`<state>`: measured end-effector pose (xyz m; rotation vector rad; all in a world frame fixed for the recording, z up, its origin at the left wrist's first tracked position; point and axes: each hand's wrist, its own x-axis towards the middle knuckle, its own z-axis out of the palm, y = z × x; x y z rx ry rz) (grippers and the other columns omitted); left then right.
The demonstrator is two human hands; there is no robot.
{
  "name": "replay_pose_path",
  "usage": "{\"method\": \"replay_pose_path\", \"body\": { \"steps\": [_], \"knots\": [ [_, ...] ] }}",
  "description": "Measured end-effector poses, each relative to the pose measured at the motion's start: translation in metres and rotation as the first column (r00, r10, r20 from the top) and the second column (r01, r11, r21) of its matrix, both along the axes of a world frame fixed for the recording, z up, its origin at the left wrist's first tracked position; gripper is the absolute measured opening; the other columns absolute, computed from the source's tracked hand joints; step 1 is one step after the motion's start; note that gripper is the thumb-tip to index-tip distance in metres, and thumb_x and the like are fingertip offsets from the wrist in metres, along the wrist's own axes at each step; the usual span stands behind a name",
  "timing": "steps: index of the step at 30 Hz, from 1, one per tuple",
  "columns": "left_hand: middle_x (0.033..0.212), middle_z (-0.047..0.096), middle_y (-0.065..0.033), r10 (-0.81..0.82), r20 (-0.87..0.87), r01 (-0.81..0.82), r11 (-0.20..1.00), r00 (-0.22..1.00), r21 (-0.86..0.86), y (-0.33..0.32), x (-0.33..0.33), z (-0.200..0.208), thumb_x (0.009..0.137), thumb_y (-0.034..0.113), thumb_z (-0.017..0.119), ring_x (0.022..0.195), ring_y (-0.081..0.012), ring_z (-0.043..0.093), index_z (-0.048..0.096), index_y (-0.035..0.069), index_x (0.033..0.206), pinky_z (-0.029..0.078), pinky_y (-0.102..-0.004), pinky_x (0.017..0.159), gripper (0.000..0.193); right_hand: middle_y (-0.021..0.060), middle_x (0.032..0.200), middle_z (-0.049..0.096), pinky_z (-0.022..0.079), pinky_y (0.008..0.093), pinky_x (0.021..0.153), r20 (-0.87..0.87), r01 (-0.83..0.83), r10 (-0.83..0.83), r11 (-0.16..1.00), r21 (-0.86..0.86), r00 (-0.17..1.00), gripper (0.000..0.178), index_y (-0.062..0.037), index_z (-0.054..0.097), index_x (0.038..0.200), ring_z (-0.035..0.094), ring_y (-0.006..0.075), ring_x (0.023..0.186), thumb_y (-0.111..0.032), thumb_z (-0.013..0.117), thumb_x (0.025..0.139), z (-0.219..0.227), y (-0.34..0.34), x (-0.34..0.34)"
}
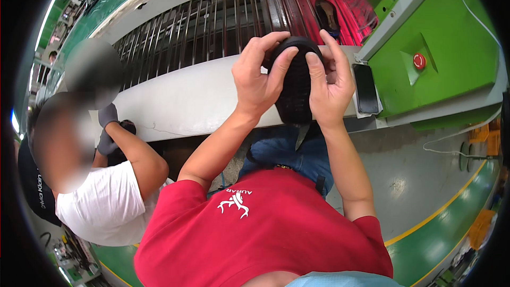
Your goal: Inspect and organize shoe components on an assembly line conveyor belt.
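Note:
A black shoe (296,87) is held up in front of me with its ribbed sole facing me. My left hand (260,77) grips its upper left edge, thumb on the sole and fingers curled round the far rim. On the other side my right hand (330,85) holds it the same way, thumb pressed on the sole. Below the shoe's lower end a grey pointed piece (302,137) shows; I cannot tell whether it is attached. The shoe's upper is turned away and hidden.
Behind a white ledge (191,95) runs a metal roller conveyor (212,26). Another dark shoe (326,15) lies there under red light. A phone (365,89) rests beside a green machine panel with a red stop button (419,61). At left, a gloved co-worker (106,196) handles something dark.

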<state>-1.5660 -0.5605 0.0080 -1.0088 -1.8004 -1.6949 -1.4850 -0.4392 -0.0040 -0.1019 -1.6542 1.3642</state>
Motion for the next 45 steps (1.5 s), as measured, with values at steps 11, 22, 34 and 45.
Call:
{"method": "replay_pose_path", "body": {
  "steps": [11,22,34,45],
  "knots": [
    [0.095,0.08,-0.0037,-0.343,0.421,0.31,0.939,0.84,0.146,-0.001,-0.026,-0.002,0.1,0.01,0.082,0.081,-0.0062,0.068,0.081,-0.002,0.12,0.055,-0.021,0.072,0.024,0.0063,0.11,0.078,0.056,0.0242,0.087,-0.036,-0.295,0.325,0.802,-0.519,0.945,0.029,0.0058,0.076,0.125,0.07,0.0092,0.098,-0.018,0.074,0.108,-0.016,0.014,-0.013],
    [0.106,0.08,-0.0144,0.041,0.316,0.08,0.93,0.948,-0.358,0.032,-0.124,-0.077,0.102,0.029,0.079,0.096,-0.0218,0.078,0.075,-0.001,0.125,0.062,-0.0346,0.086,0.038,0.0159,0.108,0.073,0.058,0.0403,0.091,0.231,0.183,-0.217,0.97,0.161,0.948,0.039,-0.0016,0.07,0.136,0.072,0.0301,0.098,-0.019,0.077,0.102,-0.081,0.063,-0.025],
    [0.119,0.073,-0.0183,-0.544,-0.227,0.144,0.556,0.808,-0.818,0.321,-0.169,-0.112,0.091,0.031,0.078,0.115,-0.0388,0.071,0.067,0.012,0.137,0.06,-0.0535,0.094,0.05,0.0146,0.096,0.072,0.057,0.0369,0.072,0.161,0.237,-0.307,0.907,0.349,0.938,0.021,0.0015,0.076,0.114,0.071,0.0277,0.081,0.005,0.073,0.094,-0.104,0.056,0.021],
    [0.132,0.071,-0.0232,-0.467,-0.059,0.228,0.535,0.882,-0.814,0.423,-0.137,-0.123,0.09,0.03,0.076,0.123,-0.0431,0.067,0.071,0.01,0.131,0.058,-0.0531,0.1,0.045,0.0093,0.084,0.069,0.053,0.0359,0.059,0.258,0.237,-0.306,0.934,0.269,0.916,0.025,-0.0017,0.074,0.108,0.067,0.0254,0.067,0.006,0.076,0.085,-0.108,0.057,0.018]
  ]
}}
